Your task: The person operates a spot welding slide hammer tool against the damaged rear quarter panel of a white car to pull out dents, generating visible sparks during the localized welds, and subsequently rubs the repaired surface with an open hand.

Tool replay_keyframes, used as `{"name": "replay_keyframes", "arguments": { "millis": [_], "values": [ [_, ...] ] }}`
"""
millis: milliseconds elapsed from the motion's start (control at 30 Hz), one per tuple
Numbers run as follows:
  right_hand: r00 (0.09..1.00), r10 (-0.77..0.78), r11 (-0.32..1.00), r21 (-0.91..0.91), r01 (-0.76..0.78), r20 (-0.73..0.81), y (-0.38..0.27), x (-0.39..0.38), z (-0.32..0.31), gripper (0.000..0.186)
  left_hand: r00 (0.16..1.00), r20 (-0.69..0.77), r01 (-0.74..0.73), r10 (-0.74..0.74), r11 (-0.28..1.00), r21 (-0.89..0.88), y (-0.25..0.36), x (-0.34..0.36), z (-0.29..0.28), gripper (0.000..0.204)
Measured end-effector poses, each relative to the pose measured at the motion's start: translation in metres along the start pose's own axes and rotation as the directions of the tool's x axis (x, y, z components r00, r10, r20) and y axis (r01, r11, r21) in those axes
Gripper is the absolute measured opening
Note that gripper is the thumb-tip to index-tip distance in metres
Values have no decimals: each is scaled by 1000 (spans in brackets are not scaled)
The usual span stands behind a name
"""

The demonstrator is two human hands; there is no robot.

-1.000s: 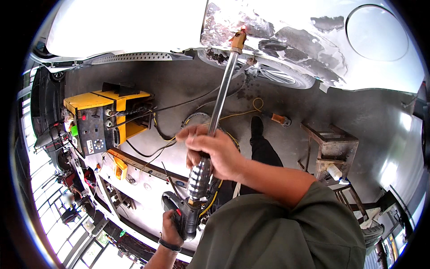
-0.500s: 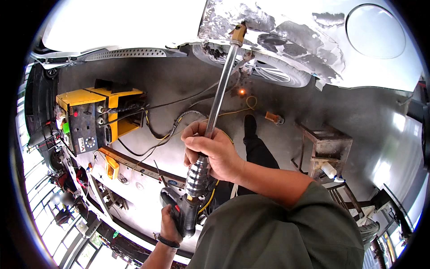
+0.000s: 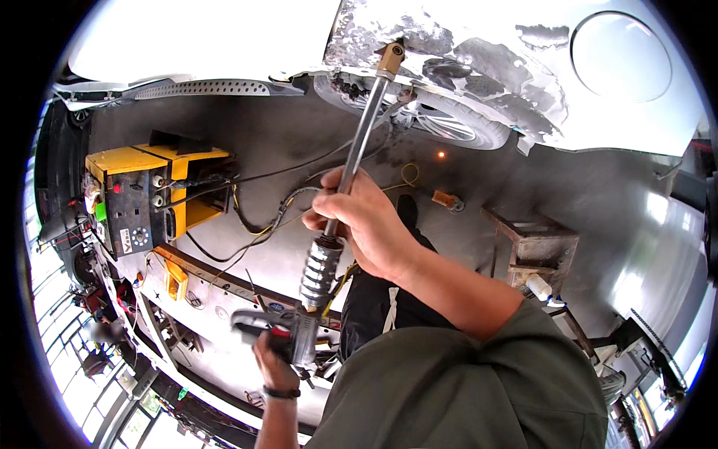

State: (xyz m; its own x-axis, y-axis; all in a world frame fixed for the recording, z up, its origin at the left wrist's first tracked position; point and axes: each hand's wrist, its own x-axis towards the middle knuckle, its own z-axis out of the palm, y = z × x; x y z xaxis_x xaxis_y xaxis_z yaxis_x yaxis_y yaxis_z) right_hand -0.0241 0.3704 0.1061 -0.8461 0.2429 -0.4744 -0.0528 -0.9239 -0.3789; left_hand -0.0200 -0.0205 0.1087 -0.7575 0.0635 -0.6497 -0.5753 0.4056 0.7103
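My right hand (image 3: 359,217) is closed around the steel rod (image 3: 365,127) of a slide-hammer puller, just above its ribbed chrome weight (image 3: 318,273). The puller's brass tip (image 3: 391,60) rests at a sanded, dark-patched area (image 3: 486,75) of a white car panel. At the lower end, my left hand (image 3: 273,359) grips the black gun handle (image 3: 292,333), blurred slightly, with a red part on it. A grey cable runs from a clamp (image 3: 407,96) near the wheel arch.
A yellow welding machine (image 3: 127,161) stands left with cables on the floor. An orange tool (image 3: 445,200) lies near my foot. A rusty metal stand (image 3: 546,243) holding a white bottle (image 3: 538,286) is at right. A glowing spark (image 3: 441,154) sits below the wheel (image 3: 460,127).
The puller's handle end and my left hand have moved up and left; my right hand has risen. An orange spark that appeared on the floor has moved right.
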Motion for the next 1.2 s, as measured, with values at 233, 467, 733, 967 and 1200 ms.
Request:
{"name": "replay_keyframes", "arguments": {
  "millis": [233, 467, 733, 967, 1200],
  "values": [
    [998, -2, 987, -162, -8, -61, 14, -24, -18, 39, 643, 386, 703, -661, 710, 43, -14, 15, 47, 48],
    [999, 37, 993, -111, -36, 4, -5, -15, -15, 35, 822, 248, 525, -512, 851, 14, 21, -13, 72, 48],
    [999, 17, 996, -90, -14, 28, -7, -16, -18, 32, 812, 258, 551, -524, 834, -40, 16, -21, 63, 45],
    [997, -59, 992, -105, 63, 46, 12, -18, -22, 31, 668, 363, 708, -650, 705, -40, 32, -23, 56, 57],
    [987, -91, 992, 104, 78, 132, 29, -23, -17, 27, 700, 346, 662, -625, 750, 17, 40, -27, 60, 47]
  ]
}}
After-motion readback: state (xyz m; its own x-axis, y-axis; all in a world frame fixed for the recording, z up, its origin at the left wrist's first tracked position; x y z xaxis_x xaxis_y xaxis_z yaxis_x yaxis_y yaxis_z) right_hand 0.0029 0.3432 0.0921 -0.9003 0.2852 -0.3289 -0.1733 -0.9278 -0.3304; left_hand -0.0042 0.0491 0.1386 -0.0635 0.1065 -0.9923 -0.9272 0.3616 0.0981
